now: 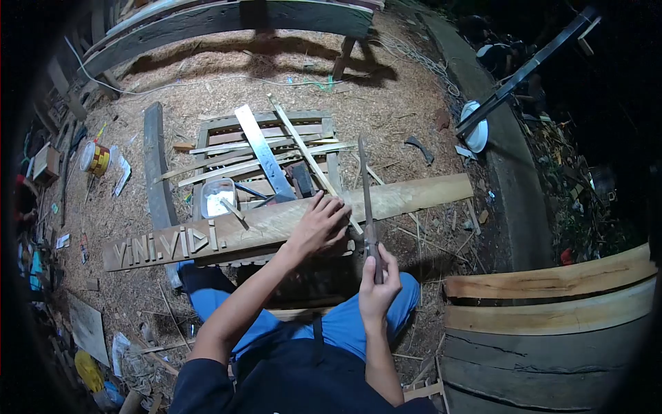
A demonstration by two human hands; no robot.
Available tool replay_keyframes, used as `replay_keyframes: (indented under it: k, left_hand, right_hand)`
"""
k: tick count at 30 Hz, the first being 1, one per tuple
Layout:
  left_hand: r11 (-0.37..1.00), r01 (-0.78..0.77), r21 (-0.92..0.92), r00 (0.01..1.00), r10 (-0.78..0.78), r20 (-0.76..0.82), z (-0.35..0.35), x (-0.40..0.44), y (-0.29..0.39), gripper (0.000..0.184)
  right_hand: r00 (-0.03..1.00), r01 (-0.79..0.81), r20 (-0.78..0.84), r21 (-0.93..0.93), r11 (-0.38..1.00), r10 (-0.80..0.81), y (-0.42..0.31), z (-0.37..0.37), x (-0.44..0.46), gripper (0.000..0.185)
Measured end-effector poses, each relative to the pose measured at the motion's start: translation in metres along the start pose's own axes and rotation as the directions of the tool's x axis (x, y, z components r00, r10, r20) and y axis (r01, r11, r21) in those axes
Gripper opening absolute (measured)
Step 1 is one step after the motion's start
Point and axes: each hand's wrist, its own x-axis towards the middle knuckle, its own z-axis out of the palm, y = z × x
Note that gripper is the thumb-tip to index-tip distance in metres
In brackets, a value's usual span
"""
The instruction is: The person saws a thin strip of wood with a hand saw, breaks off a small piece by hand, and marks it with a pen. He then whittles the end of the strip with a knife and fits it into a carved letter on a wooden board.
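"What's in the right hand [380,281]?"

"A long, narrow blade [366,186], knife or saw, fist wrapped round its handle. Stiff, fairly light, I'd guess; only the handle is safe to grab."

"And the left hand [323,224]?"

"Curled over a thin wooden strip [305,148] at the plank [276,224]. Whether it's clenched, I can't tell. That strip would likely snap easily."

"The plank?"

"Across the slatted frame [332,162], before the knees. Probably weighty; take its edges, sparing those stick letters [183,241]."

"Messy floor!"

"Shavings [386,110] everywhere, darkness beyond the kerb [500,165]."
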Motion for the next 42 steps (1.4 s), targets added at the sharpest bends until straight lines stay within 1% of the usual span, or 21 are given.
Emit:
replay_keyframes:
  k: [2,4,7,10,11,12,14,15,17,18,20,24,26,30,33,34,36,37,38,40,42]
  left_hand:
    - [0.999,0.004,-0.033,1.000,-0.004,0.010,-0.002,-0.002,-0.002,0.053]
    - [0.997,0.004,-0.079,0.999,-0.001,0.038,-0.001,0.001,-0.005,0.049]
    - [0.999,0.030,-0.014,0.999,-0.030,0.027,-0.003,0.002,-0.013,0.044]
    - [1.000,-0.026,0.010,0.999,0.026,0.044,-0.010,0.009,-0.015,0.041]
    - [0.999,-0.036,0.008,0.998,0.035,0.043,-0.010,0.010,-0.013,0.037]
    - [0.999,-0.041,0.010,0.998,0.040,0.042,-0.010,0.012,-0.015,0.037]
    - [0.994,-0.109,0.008,0.981,0.106,0.161,-0.010,0.012,-0.020,0.037]
    - [0.994,-0.111,0.005,0.980,0.108,0.166,-0.014,0.014,-0.019,0.037]
    - [0.974,-0.218,0.058,0.943,0.195,0.269,-0.021,0.018,-0.018,0.038]
    - [0.974,-0.219,0.055,0.942,0.196,0.273,-0.018,0.016,-0.018,0.038]
    - [0.939,-0.344,-0.016,0.919,0.340,0.198,-0.015,0.017,-0.019,0.039]
    - [0.914,-0.384,-0.127,0.902,0.401,0.159,-0.017,0.023,-0.010,0.036]
    - [0.908,-0.388,-0.157,0.885,0.415,0.210,-0.026,0.027,-0.002,0.035]
    - [0.888,-0.450,-0.088,0.873,0.459,0.167,-0.040,0.034,0.007,0.032]
    - [0.872,-0.488,0.041,0.872,0.485,0.069,-0.061,0.037,0.017,0.030]
    - [0.871,-0.489,0.037,0.871,0.486,0.073,-0.069,0.035,0.021,0.030]
    - [0.935,-0.334,0.122,0.939,0.318,0.132,-0.083,0.027,0.028,0.027]
    - [0.954,-0.267,0.137,0.958,0.247,0.146,-0.089,0.020,0.031,0.025]
    - [0.953,-0.266,0.147,0.959,0.245,0.146,-0.095,0.013,0.031,0.025]
    - [0.979,-0.106,0.173,0.994,0.104,0.018,-0.107,0.002,0.032,0.026]
    - [0.984,-0.063,0.165,0.997,0.071,-0.043,-0.119,-0.005,0.036,0.025]
  right_hand:
    - [0.998,-0.051,0.038,-0.100,0.994,0.055,0.012,0.005,0.012,0.031]
    - [0.999,0.001,0.032,-0.163,0.987,0.005,0.016,0.009,0.026,0.032]
    - [0.990,-0.036,0.112,-0.396,0.917,0.088,0.008,0.008,0.041,0.035]
    - [0.987,0.076,0.160,-0.396,0.915,-0.013,0.029,0.013,0.046,0.035]
    - [0.983,0.074,0.182,-0.445,0.892,0.009,0.035,0.012,0.045,0.035]
    - [0.984,0.074,0.178,-0.444,0.893,0.006,0.039,0.013,0.046,0.035]
    - [0.968,0.226,0.201,-0.434,0.872,-0.151,0.049,0.013,0.043,0.036]
    - [0.967,0.213,0.228,-0.485,0.848,-0.112,0.049,0.011,0.042,0.038]
    - [0.968,0.209,0.223,-0.479,0.852,-0.112,0.050,0.009,0.042,0.037]
    - [0.969,0.207,0.220,-0.472,0.857,-0.114,0.048,0.009,0.042,0.037]
    - [0.973,0.190,0.207,-0.470,0.862,-0.102,0.044,0.006,0.044,0.036]
    - [0.978,0.191,0.166,-0.445,0.875,-0.129,0.037,0.002,0.045,0.034]
    - [0.978,0.199,0.141,-0.431,0.880,-0.152,0.036,0.000,0.047,0.033]
    - [0.978,0.211,0.074,-0.361,0.908,-0.198,0.035,-0.005,0.049,0.032]
    - [0.986,0.168,0.076,-0.345,0.923,-0.151,0.030,-0.004,0.053,0.031]
    - [0.989,0.146,0.080,-0.345,0.927,-0.126,0.028,-0.003,0.053,0.030]
    - [0.991,0.109,0.104,-0.300,0.948,-0.082,0.025,0.000,0.052,0.032]
    - [0.985,0.140,0.145,-0.324,0.936,-0.097,0.026,0.004,0.053,0.034]
    - [0.975,0.174,0.190,-0.346,0.922,-0.113,0.029,0.008,0.053,0.036]
    - [0.965,0.221,0.212,-0.346,0.912,-0.154,0.034,0.017,0.052,0.042]
    - [0.929,0.337,0.305,-0.467,0.818,-0.209,0.035,0.022,0.050,0.045]
